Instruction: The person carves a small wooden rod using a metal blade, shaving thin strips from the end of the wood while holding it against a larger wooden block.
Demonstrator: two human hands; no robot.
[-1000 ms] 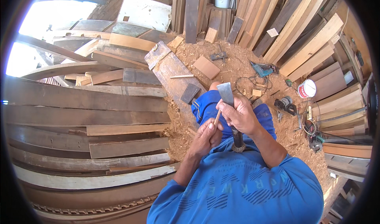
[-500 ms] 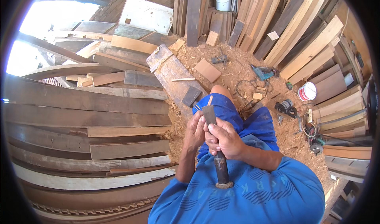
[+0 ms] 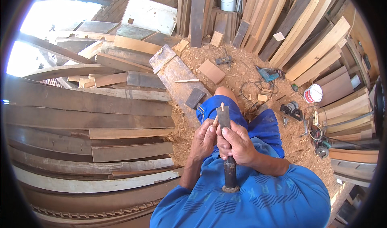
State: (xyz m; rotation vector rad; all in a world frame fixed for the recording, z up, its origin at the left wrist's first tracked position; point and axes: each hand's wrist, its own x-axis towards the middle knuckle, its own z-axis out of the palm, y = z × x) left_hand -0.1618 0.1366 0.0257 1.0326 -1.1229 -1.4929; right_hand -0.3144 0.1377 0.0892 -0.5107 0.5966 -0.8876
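A wide-bladed chisel [image 3: 224, 116] stands nearly upright before my chest, its dark round handle [image 3: 230, 173] pointing back toward my shirt. My right hand [image 3: 237, 144] is closed around it where the blade meets the handle, thumb lying along the metal. Just left of it, my left hand [image 3: 204, 138] pinches a thin wooden stick [image 3: 215, 121] between thumb and fingers. The stick leans against the blade's left edge, and a pale bit of wood shows at the blade's tip. Both hands are close together above my blue shorts [image 3: 264, 127].
Sawdust and shavings cover the floor around a worn plank [image 3: 177, 75], a loose wood block [image 3: 211, 71], a teal power tool [image 3: 267, 73] and a circular saw [image 3: 291, 109]. Stacked boards [image 3: 88, 115] fill the left. More boards lean at the back and right, near a white bucket [image 3: 313, 93].
Both hands have shifted slightly right and toward me with the chisel. The wooden stick now shows more clearly between my left fingers, beside the blade.
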